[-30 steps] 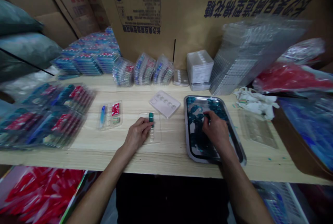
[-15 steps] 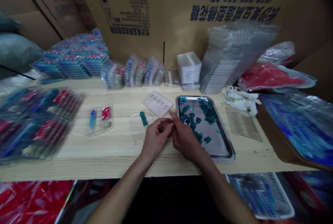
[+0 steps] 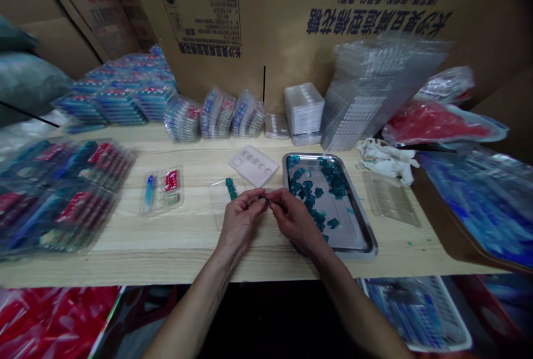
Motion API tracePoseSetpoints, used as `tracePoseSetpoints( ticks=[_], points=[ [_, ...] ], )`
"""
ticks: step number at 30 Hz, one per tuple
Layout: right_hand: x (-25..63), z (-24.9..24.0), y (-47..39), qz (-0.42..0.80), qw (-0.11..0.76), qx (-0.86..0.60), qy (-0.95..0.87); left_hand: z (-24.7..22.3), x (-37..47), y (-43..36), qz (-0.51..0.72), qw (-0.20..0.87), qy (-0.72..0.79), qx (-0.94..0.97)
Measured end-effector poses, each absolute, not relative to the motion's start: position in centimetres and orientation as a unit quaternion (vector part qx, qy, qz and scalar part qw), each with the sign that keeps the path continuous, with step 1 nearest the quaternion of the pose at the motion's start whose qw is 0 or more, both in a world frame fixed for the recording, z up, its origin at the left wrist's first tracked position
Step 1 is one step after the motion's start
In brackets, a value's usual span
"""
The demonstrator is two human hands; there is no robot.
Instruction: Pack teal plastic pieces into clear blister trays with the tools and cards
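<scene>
My left hand (image 3: 241,215) and my right hand (image 3: 296,219) meet fingertip to fingertip above the table, left of a metal tray (image 3: 361,225). Between the pinched fingers shows a small dark piece, mostly hidden. Loose teal-green pieces (image 3: 333,178) lie scattered in the tray. Just behind my left hand, a clear plastic sheet (image 3: 217,203) lies flat, with a short row of green pieces (image 3: 230,187) on it. Farther back rests a pale blister tray (image 3: 254,165) with several round hollows. A filled clear pack (image 3: 162,189) holding a blue pen-like item and a red card sits to the left.
Stacked filled packs (image 3: 62,192) cover the table's left side, with more packs (image 3: 120,92) behind. Clear trays (image 3: 375,86) stand piled against a cardboard box (image 3: 266,25). At right are crumpled white gloves (image 3: 387,160) and a carton of blue items (image 3: 478,203).
My hands have drawn slightly apart at the fingertips, the left shifting a little to the left. A dark small piece now shows between them.
</scene>
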State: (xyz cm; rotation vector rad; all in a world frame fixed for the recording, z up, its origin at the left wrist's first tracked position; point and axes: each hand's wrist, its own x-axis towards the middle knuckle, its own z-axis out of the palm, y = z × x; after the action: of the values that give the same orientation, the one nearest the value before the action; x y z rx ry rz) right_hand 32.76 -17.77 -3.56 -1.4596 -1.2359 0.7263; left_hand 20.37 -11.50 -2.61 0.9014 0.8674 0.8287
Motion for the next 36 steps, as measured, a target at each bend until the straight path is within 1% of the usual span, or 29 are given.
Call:
tracePoseSetpoints(
  ticks=[3, 8, 14, 17, 22, 28, 32, 36],
  points=[
    [33.0, -3.9, -17.7, 0.314, 0.543, -0.615, -0.477, -2.7, 20.1, -11.5, 0.360, 0.738, 0.389, 0.418],
    [33.0, -3.8, -17.4, 0.338, 0.531, -0.614, -0.477, -2.6, 19.8, -11.6, 0.387, 0.713, 0.372, 0.451],
    [32.9, -3.9, -17.2, 0.321, 0.527, -0.611, -0.496, -2.9, 19.7, -11.7, 0.390, 0.636, 0.381, 0.546],
    [33.0, -3.8, -17.4, 0.315, 0.509, -0.613, -0.516, -2.9, 19.7, -11.8, 0.377, 0.632, 0.382, 0.559],
    [32.9, -3.5, -17.6, 0.264, 0.474, -0.641, -0.544, -3.1, 20.1, -12.1, 0.380, 0.629, 0.403, 0.545],
    [32.5, -4.0, -17.7, 0.210, 0.440, -0.691, -0.534, -3.6, 20.0, -12.1, 0.367, 0.585, 0.431, 0.581],
    [32.5, -3.8, -17.8, 0.221, 0.423, -0.689, -0.545, -3.5, 19.8, -12.1, 0.368, 0.561, 0.402, 0.623],
    [32.4, -3.6, -17.8, 0.165, 0.376, -0.725, -0.552, -3.3, 19.8, -12.3, 0.357, 0.565, 0.376, 0.642]
  ],
)
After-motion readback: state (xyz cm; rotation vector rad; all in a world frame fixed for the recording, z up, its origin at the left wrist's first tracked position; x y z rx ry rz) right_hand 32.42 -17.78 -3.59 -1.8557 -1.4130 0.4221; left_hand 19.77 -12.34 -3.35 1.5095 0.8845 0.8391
